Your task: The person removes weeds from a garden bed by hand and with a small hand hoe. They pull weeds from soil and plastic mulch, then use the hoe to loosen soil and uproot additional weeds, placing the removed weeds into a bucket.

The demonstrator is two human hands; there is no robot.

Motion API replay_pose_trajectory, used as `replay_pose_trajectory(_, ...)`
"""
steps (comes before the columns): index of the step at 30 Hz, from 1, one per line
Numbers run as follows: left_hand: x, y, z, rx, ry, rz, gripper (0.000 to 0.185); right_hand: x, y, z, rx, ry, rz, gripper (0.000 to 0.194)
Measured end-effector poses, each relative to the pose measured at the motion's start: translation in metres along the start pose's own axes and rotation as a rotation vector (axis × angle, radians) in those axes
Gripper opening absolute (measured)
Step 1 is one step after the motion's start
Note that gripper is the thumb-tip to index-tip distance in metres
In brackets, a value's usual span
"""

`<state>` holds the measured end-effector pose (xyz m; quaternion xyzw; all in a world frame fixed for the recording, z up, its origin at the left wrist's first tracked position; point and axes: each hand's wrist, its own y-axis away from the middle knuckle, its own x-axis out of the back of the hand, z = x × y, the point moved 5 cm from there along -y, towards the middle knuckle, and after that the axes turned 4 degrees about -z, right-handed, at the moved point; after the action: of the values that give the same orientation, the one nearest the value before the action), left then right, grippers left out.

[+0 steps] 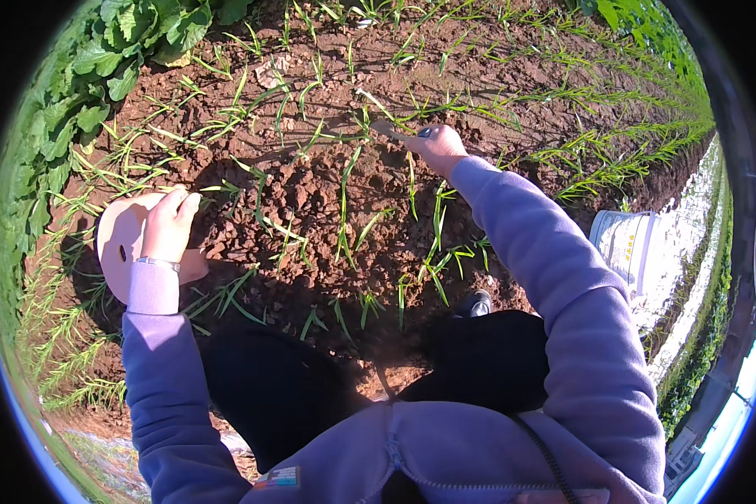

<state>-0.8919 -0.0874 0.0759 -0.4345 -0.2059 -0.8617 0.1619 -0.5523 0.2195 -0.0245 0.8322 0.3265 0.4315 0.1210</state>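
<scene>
My left hand point(169, 223) is closed, thumb against fingers, at a pale pink, rounded plastic-looking object point(116, 242) with a small dark hole. The wrist covers part of it, so its full shape is hidden. Its fingertips are close to a green leaf blade. Farther out and to the right, my right hand point(438, 150) grips a small tool with a flat brownish blade point(385, 128), low over the soil point(315, 183). The handle is hidden inside the fist. Young strap-leaved green seedlings point(344, 208) grow between the hands, in loose, clumpy soil.
Broad-leaved green plants point(110, 57) line the left edge. A white bucket point(624, 242) bearing writing lies or leans at the right, beside pale sheeting point(680, 252). More seedling rows point(605, 164) run to the upper right. My dark shoe point(477, 303) is on the soil.
</scene>
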Motion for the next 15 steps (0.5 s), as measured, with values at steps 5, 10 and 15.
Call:
replay_pose_trajectory(5, 0.029, 0.019, -0.153, 0.206, -0.378, 0.184, 0.052, -0.025, -0.005, -0.013, -0.088, -0.039, -0.050, 0.037)
replay_pose_trajectory(10, 0.002, 0.033, -0.228, 0.397, -0.417, 0.189, 0.091, -0.064, -0.017, -0.024, -0.199, -0.419, 0.152, 0.017)
replay_pose_trajectory(15, -0.005, 0.028, -0.225, 0.241, -0.572, 0.390, 0.091, -0.103, -0.016, -0.029, -0.323, -0.758, 0.212, 0.017)
